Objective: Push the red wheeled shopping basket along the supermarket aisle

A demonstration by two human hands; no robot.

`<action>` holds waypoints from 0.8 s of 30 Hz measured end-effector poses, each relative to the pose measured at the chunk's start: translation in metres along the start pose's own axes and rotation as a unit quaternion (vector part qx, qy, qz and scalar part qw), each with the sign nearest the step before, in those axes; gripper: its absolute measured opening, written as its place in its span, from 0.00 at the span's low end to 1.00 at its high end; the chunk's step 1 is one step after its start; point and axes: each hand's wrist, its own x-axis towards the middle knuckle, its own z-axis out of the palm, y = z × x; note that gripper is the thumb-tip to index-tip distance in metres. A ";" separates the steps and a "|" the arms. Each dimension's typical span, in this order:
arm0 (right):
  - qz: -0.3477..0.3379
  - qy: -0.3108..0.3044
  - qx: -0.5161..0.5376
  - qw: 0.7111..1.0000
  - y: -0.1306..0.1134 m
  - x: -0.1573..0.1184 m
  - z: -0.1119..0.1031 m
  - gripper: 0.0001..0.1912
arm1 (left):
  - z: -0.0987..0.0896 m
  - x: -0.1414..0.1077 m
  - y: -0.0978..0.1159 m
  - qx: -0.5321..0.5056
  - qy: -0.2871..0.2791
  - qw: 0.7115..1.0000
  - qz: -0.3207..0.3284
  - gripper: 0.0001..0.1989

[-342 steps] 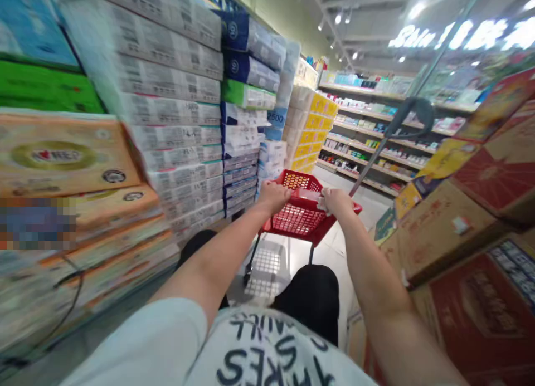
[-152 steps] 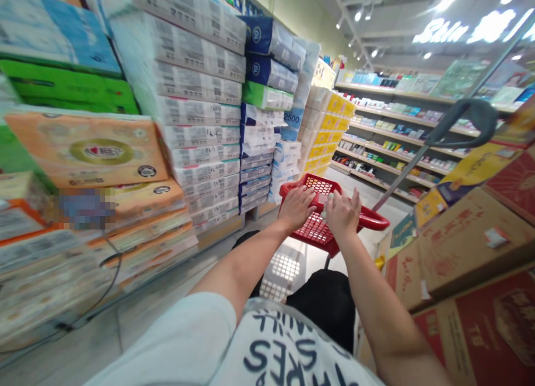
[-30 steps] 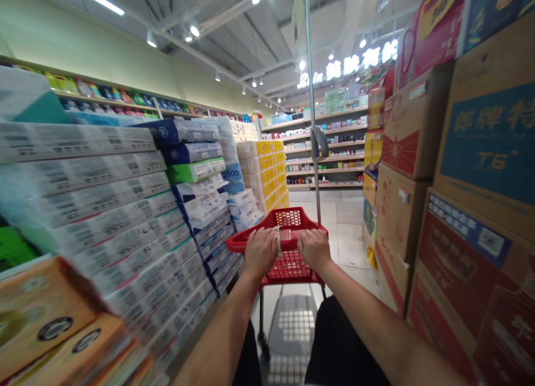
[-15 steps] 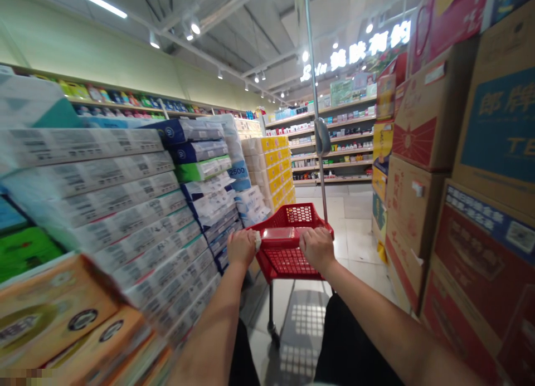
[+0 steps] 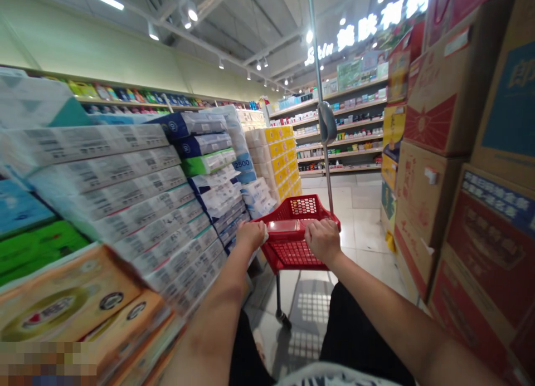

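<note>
A supermarket aisle, walled in on both sides by stock: to the left, stacked tissue packs [image 5: 125,191] in white, blue, green and orange wrap rise from floor level to well above the cart; to the right, cardboard cartons [image 5: 451,169] printed in red and blue are piled just as high. Between them runs a pale tiled floor [image 5: 359,230], leading to far shelves [image 5: 346,124] lined with small goods under an illuminated sign and ceiling spotlights.

In the middle of the aisle stands a red shopping cart [image 5: 301,247], its mesh basket raised on a thin leg with a castor on the floor. As far as the mesh and rim allow a view, nothing can be made out inside the basket. A grey pole [image 5: 324,96] stands upright at the cart's far right corner and runs out of the top of the picture.

Both arms of the person reach forward, nearly straight, to the cart's near rim. The left hand [image 5: 251,234] is closed over the left end of the handle bar, with a small white wad of paper or cloth [image 5: 264,234] pressed between palm and bar. The right hand [image 5: 322,239] is closed over the right end of the same bar, knuckles up. The two hands are set apart by the flat red centre plate of the handle. Dark trousers show below the arms.
</note>
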 end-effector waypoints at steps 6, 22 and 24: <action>-0.005 -0.009 0.004 1.000 0.007 0.000 -0.001 0.14 | 0.012 -0.024 0.022 -0.025 0.166 0.981 -0.092 0.20; -0.024 0.033 -0.011 0.999 0.022 0.000 -0.006 0.12 | 0.007 -0.015 0.030 -0.041 0.098 0.994 -0.030 0.25; -0.027 0.035 -0.013 0.999 0.023 -0.001 -0.008 0.12 | 0.009 -0.022 0.034 -0.043 0.155 0.986 -0.047 0.22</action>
